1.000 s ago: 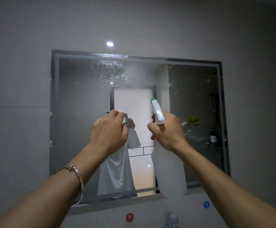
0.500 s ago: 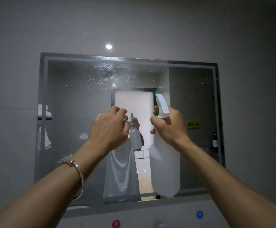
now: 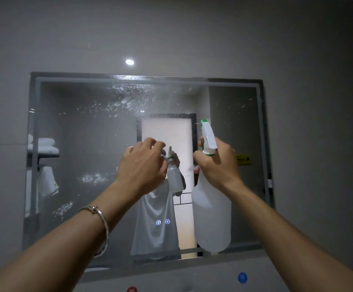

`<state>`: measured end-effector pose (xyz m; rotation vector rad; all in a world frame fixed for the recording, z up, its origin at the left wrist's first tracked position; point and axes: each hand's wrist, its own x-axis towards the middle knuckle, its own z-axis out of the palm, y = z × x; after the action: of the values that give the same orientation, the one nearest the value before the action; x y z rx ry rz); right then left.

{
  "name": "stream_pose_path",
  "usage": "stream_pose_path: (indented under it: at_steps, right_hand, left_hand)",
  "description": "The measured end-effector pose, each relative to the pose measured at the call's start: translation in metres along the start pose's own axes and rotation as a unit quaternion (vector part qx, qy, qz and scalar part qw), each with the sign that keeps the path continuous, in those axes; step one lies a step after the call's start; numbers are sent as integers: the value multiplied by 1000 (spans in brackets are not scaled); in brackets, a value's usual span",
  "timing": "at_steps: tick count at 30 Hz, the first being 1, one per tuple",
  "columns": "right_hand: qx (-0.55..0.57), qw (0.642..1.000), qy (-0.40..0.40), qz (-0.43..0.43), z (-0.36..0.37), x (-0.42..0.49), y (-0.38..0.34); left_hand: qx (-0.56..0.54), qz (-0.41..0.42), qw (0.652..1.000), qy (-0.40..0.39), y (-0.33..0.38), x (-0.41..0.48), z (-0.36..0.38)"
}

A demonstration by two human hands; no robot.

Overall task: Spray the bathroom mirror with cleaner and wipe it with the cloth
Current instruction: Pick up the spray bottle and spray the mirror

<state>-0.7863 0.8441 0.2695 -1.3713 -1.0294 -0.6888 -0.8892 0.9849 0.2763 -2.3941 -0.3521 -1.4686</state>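
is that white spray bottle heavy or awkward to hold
The translucent white plastic spray bottle with green-trimmed trigger head looks evenly pale, no liquid line showing, so probably fairly light. The right hand grips only its neck, so the long body may swing.

Grey glossy tiled wall (image 3: 308, 60) (a faint seam crosses at left); a round light spot (image 3: 130, 62) gleams high up; a blue dot (image 3: 242, 277) and a red dot (image 3: 131, 289) sit low.
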Motion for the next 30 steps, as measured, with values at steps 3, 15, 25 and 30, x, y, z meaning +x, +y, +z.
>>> stream_pose_path:
  at_steps: [3,15,25,30]
  right_hand:
    - [-9,1000,-6,-2,-13,2,7]
    - [-41,999,-17,19,-58,7,38]
    - [-13,999,11,43,-103,15,57]
    - [-51,997,31,53,-126,16,65]
  left_hand:
    - [1,9,1000,1,15,3,5]
    - [3,1,1000,-10,59,12,20]
    - [-7,19,1000,-8,110,25,34]
    - [-22,32,999,-13,134,31,39]
